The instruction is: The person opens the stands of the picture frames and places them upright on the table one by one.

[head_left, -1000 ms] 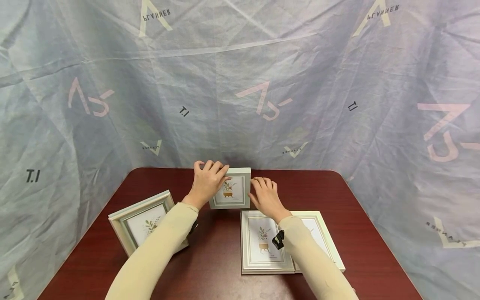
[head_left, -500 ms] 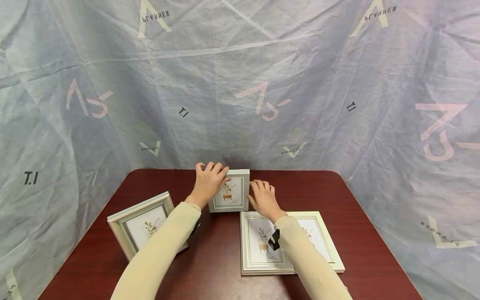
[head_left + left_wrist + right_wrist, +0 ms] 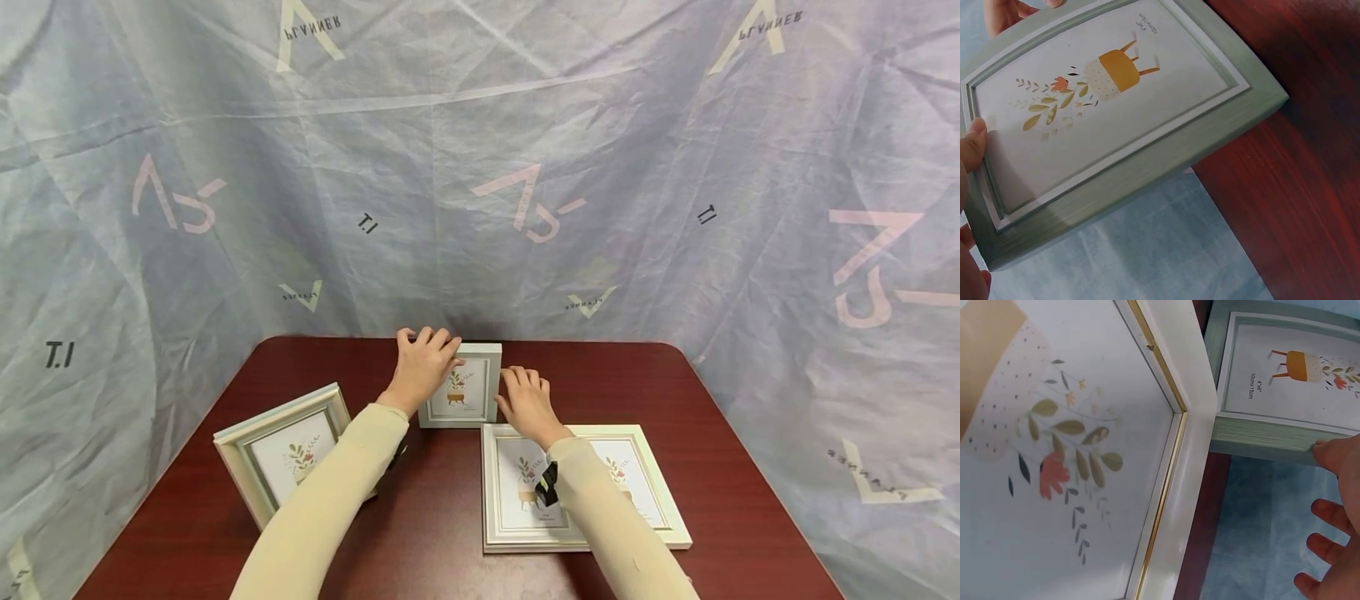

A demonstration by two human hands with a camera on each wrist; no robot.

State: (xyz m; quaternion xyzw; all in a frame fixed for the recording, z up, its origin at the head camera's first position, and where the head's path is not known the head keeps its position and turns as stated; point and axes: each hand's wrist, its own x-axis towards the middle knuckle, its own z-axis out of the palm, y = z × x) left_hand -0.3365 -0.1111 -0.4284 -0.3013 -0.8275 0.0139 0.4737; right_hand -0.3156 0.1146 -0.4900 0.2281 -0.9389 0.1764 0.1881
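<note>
A small pale-green picture frame (image 3: 474,392) stands upright toward the back middle of the table, its plant print facing me. My left hand (image 3: 420,371) grips its upper left corner, thumb (image 3: 972,147) on the front border and fingers over the top and behind. At the opposite side my right hand (image 3: 528,404) touches the frame's side edge with the thumb (image 3: 1329,453); its other fingers (image 3: 1325,547) are spread apart from the frame. Two cream picture frames, the nearer left one (image 3: 489,500) and one beside it (image 3: 667,508), lie flat under my right forearm.
A larger cream frame (image 3: 258,467) stands tilted at the left, partly hidden behind my left sleeve (image 3: 330,492). The dark red table (image 3: 435,517) meets a grey printed cloth (image 3: 420,267) at the back. Black straps (image 3: 549,483) circle the wrists.
The small green frame has come down and slightly nearer, its bottom edge now close to the flat frames. Both hands moved down with it. The other frames stay in place.
</note>
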